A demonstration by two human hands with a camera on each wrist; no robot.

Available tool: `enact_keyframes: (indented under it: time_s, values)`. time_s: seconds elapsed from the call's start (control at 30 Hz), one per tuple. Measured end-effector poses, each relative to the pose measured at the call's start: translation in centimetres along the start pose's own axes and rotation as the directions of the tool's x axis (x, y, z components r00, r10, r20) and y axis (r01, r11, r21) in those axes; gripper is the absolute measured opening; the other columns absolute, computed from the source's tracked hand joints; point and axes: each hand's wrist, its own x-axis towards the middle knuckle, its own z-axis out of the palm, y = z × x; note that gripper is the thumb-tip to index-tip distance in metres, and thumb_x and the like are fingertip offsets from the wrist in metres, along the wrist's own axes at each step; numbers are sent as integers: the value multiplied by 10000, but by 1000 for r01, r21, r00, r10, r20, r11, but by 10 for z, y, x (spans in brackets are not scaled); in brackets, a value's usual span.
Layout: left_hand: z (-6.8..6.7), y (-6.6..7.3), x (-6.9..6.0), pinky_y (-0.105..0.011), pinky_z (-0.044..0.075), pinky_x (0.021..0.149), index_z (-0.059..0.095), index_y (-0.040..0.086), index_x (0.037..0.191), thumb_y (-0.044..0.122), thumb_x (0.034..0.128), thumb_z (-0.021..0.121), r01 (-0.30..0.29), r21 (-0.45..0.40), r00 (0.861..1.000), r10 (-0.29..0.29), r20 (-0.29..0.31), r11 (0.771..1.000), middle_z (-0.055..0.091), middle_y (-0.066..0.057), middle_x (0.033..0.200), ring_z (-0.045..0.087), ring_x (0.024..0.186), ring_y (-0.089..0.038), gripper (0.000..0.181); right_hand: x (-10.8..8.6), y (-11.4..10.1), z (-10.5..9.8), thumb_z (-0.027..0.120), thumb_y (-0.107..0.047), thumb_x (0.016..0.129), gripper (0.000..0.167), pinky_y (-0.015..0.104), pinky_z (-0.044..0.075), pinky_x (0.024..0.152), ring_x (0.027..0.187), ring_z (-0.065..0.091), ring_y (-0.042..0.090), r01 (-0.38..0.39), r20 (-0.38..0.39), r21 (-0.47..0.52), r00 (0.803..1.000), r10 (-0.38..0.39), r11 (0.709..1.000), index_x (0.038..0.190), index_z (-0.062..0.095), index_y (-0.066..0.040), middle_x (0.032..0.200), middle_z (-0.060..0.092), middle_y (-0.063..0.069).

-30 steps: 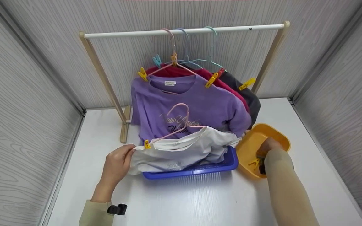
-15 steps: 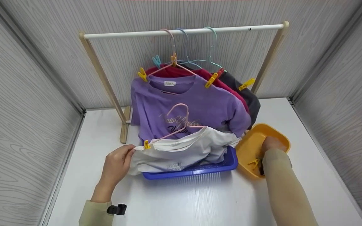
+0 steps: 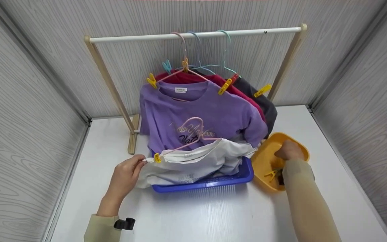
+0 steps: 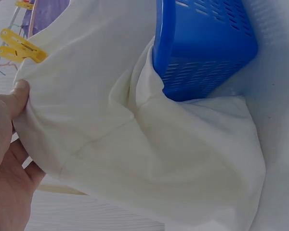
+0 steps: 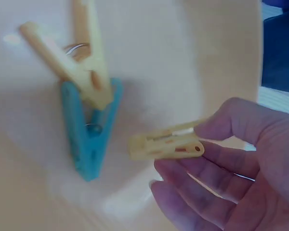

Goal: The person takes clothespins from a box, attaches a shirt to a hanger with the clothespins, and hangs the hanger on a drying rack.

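My left hand [image 3: 126, 173] pinches the shoulder of a white shirt [image 3: 197, 164] between thumb and fingers. The shirt lies partly in a blue basket [image 3: 210, 183], with a pink hanger [image 3: 193, 144] in its neck. A yellow clothespin [image 4: 21, 46] clips shirt and hanger just beside the left thumb. Inside the orange tub [image 3: 260, 158], my right hand [image 3: 290, 150] holds a yellow clothespin [image 5: 168, 143] by its handle end, thumb on one side and fingers on the other. A teal clothespin [image 5: 90, 137] and another yellow clothespin [image 5: 82, 62] lie near it in the tub.
Behind the basket stands a drying rack with a white rail [image 3: 139, 38]. A purple shirt [image 3: 203, 107], a red shirt [image 3: 183, 76] and a dark shirt [image 3: 267, 109] hang there, with clothespins on them. Grey panels enclose the table.
The pink hanger's hook has dipped slightly, and the shirt's left shoulder has shifted. My right hand has risen a little within the tub. The left hand keeps its grip on the shirt.
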Motion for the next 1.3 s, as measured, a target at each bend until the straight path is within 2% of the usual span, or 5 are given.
enact_keyframes:
  time_s: [0.23, 0.57, 0.87, 1.13, 1.3]
  values:
    - [1, 0, 1, -374, 571, 696, 732, -1, 1001, -44, 837, 724, -36, -6, 999, 36, -11, 999, 719, -76, 886, 701, 813, -248, 170, -5, -6, -7, 620, -91, 878, 232, 440, 556, 819, 930, 606, 319, 16, 53, 207, 998, -27, 978, 1035, 593, 78, 993, 610, 167]
    - [7, 1, 0, -406, 542, 793, 656, -25, 1027, -43, 933, 609, 74, -93, 997, -74, 7, 993, 691, -126, 977, 676, 946, -292, 107, -20, -10, -10, 640, -137, 872, 394, 380, 568, 791, 1004, 624, 390, 193, -12, 292, 980, -199, 937, 1174, 572, 107, 1119, 589, 224]
    - [5, 1, 0, -378, 528, 820, 651, -27, 1026, -90, 931, 579, 76, -110, 995, -82, -48, 991, 690, -130, 985, 670, 942, -317, 135, -39, -17, -13, 664, -95, 868, 359, 319, 557, 787, 924, 620, 288, 379, -108, 327, 925, -364, 866, 1169, 616, 96, 1064, 643, 192]
    - [0, -2, 0, -155, 470, 826, 653, -21, 995, -90, 930, 577, 101, -163, 990, -116, -86, 981, 688, -113, 954, 665, 900, -265, 122, -55, -20, -16, 732, -121, 898, 314, 219, 535, 800, 896, 671, 184, 517, -213, 491, 852, -479, 701, 1136, 659, 70, 1065, 685, 197]
    - [-2, -3, 1, -136, 462, 791, 656, -20, 975, -98, 923, 580, 91, -180, 987, -113, -113, 979, 690, -104, 927, 661, 869, -241, 121, -60, -23, -19, 713, -129, 917, 298, 218, 537, 806, 881, 665, 200, 569, -280, 537, 817, -504, 623, 1133, 664, 71, 1035, 691, 181]
